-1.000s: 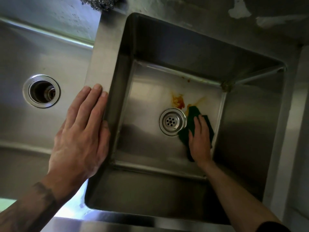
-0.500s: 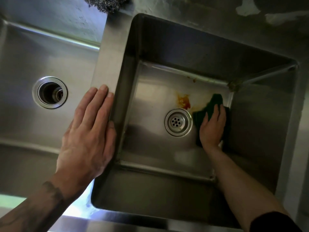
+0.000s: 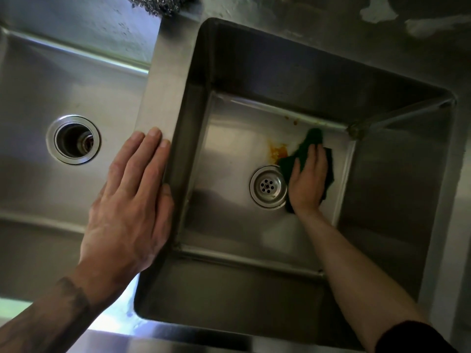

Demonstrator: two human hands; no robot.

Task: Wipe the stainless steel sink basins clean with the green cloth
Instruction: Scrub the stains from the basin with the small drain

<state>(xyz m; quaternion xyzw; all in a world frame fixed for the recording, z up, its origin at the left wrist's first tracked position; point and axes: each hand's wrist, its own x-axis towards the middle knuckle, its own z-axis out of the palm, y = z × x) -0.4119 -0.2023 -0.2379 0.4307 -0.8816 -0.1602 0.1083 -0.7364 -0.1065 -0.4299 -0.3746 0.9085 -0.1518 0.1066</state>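
Right hand (image 3: 308, 179), fingers flat and together, presses green cloth (image 3: 309, 142) on right basin (image 3: 280, 72) floor between drain (image 3: 268, 186) and far right corner. Left hand (image 3: 130, 197) lies flat on divider (image 3: 165, 85). Risk: cloth bunches and smears orange stain (image 3: 279, 151) instead of lifting it.

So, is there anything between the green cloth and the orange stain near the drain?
Nothing visible. The right hand presses the green cloth flat on the floor of the right basin, and the cloth's edge meets the orange stain. The drain strainer sits beside them, not between.
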